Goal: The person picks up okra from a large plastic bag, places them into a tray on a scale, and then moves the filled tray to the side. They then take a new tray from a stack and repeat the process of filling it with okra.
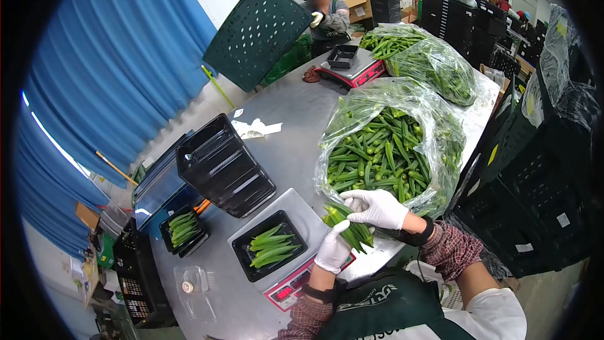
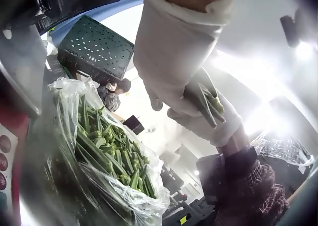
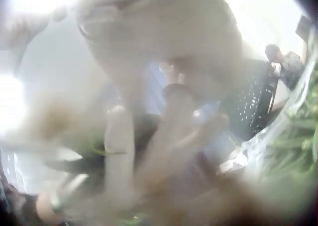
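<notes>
While the clear bag [image 1: 340,119] gaped near the hands, probably so that its pods lay within easy reach, I had a small bunch of okra [image 1: 356,231] up between it and the scale [image 1: 314,219]. The black tray [image 1: 287,221] sat on the scale's platform, I judged to let its load register on the red display, and the pods inside lay roughly side by side, perhaps to fit neatly. Nested empty trays [image 1: 226,167] stood just beyond, presumably as a handy supply. I seemed to be sharing the bunch across both hands to keep the loose pods together. My left hand [image 1: 332,253] reached up from below, thumb and fingers pinching the near side; my right hand [image 1: 380,209] came across from the bag side, palm down, its bent fingers pinching the upper part. The right wrist view was too blurred for me to tell each fingertip's contact.
</notes>
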Demonstrator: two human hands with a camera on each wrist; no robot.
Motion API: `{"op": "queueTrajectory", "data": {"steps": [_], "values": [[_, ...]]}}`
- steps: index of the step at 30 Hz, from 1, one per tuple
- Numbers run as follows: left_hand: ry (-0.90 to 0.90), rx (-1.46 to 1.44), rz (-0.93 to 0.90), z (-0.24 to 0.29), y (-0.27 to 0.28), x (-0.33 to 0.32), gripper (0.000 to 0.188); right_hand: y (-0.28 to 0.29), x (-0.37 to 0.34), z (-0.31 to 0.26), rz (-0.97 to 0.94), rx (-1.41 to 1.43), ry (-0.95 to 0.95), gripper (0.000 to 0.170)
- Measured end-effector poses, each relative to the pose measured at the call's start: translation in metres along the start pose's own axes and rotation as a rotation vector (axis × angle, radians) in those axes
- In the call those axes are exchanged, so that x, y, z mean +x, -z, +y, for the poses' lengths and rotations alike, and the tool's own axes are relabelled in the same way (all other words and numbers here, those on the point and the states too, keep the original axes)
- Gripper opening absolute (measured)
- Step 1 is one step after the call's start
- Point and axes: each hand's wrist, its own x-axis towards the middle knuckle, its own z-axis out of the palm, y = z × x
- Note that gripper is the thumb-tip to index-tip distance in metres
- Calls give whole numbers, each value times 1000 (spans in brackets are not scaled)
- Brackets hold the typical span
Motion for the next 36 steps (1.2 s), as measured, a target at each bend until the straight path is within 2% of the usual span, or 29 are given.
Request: {"op": "queueTrajectory", "data": {"steps": [1, 2, 3, 4, 5, 6, 7, 8, 9, 10, 11, 12, 13, 15, 16, 17, 19, 20, 21, 23, 24, 26, 27, 28, 29, 31, 33, 35, 36], "values": [[-3, 0, 1, 0, 2, -1, 61, 1, 3, -2, -80, 197, -129, 49], [-4, -42, 19, 0, 7, -2, 60, 6, 0, -10, -20, 212, -134, 50], [-7, -86, 38, 0, 13, -3, 60, 9, -2, -13, 141, 100, -45, 47], [6, -145, -60, 3, 15, -1, 62, 13, -5, -20, 280, 73, 87, 43], [1, -149, -56, 4, 16, -1, 62, 16, -7, -25, 419, 45, 217, 38], [3, -215, -60, 5, 15, -2, 62, 15, -5, -21, 573, -98, 451, 36], [8, -279, -66, 5, 14, -2, 62, 17, -7, -25, 569, -243, 578, 31], [7, -400, -88, 3, 16, -1, 61, 15, -11, -28, 410, -344, 593, 33], [7, -400, -87, 3, 15, -1, 61, 8, -16, -30, 249, -442, 604, 34], [-37, -391, -89, 3, 14, -2, 60, -5, -19, -15, 11, -455, 520, 33], [-86, -384, -90, 5, 15, -3, 59, -9, -21, -11, 42, -518, 668, 33], [-136, -213, -11, 5, 19, -4, 56, -11, -20, -5, 54, -392, 625, 27], [-152, -217, -4, 6, 19, -6, 56, -12, -19, 0, 61, -264, 581, 22], [-215, -335, 183, 9, 18, -10, 51, -16, -19, 2, 234, 56, 360, 22], [-251, -345, 176, 10, 20, -11, 48, -12, -20, -9, 208, 76, 261, 33], [-282, -282, 247, 11, 20, -13, 47, -21, -17, -12, 191, 85, 270, 33], [-345, -223, 324, 11, 13, -18, 48, -47, -16, -23, -10, 86, 19, 56], [-402, -138, 364, 6, 20, -16, 50, -64, -16, -19, -109, 56, 45, 78], [-479, -19, 390, 2, 28, -17, 51, -76, -15, -22, -99, 66, 61, 80], [-586, 150, 455, 10, 24, -34, 51, -86, -2, -21, -219, 220, 71, 78], [-634, 172, 500, 20, 24, -43, 51, -88, 6, -23, -256, 140, 183, 75], [-793, 222, 574, 50, 26, -68, 47, -94, 21, -31, -295, -13, 244, 72], [-862, 419, 741, 67, 23, -83, 43, -98, 31, -39, -303, -47, 271, 70], [-950, 886, 885, 76, 41, -102, 41, -101, 41, -51, -331, -66, 258, 70], [-1024, 671, 930, 87, 58, -116, 45, -112, 51, -54, -295, -99, 311, 68], [-1078, 529, 1013, 101, 54, -135, 49, -143, 69, -61, -233, -190, 406, 65], [-1029, 1070, 1086, 100, 82, -141, 49, -178, 82, -60, -318, -387, 431, 61], [-739, 1869, 1136, 93, 107, -135, 50, -215, 85, -37, -443, -699, 567, 56], [-573, 2055, 1036, 85, 121, -130, 49, -211, 82, -40, -462, -711, 619, 53]]}}
